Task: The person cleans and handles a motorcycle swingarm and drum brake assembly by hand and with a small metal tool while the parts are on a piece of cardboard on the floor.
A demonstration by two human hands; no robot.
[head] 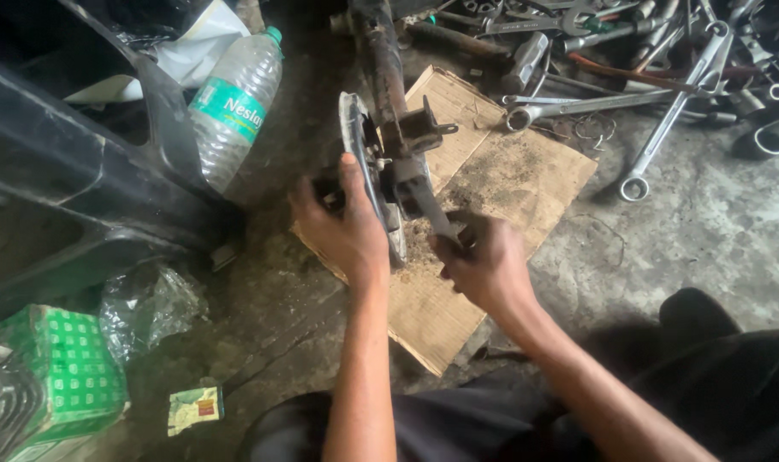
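Note:
A greasy metal assembly, a dark bar with a bracket and a curved grey plate, stands over a piece of cardboard on the concrete floor. My left hand grips the curved plate at its lower left side. My right hand is closed around a dark tool handle that reaches up to the bracket. Dirt and grit lie scattered on the cardboard beside the part.
Several spanners and other tools lie at the top right. A clear plastic bottle leans against a black moulded panel on the left. A green box, a crumpled plastic bag and a small packet sit at the bottom left.

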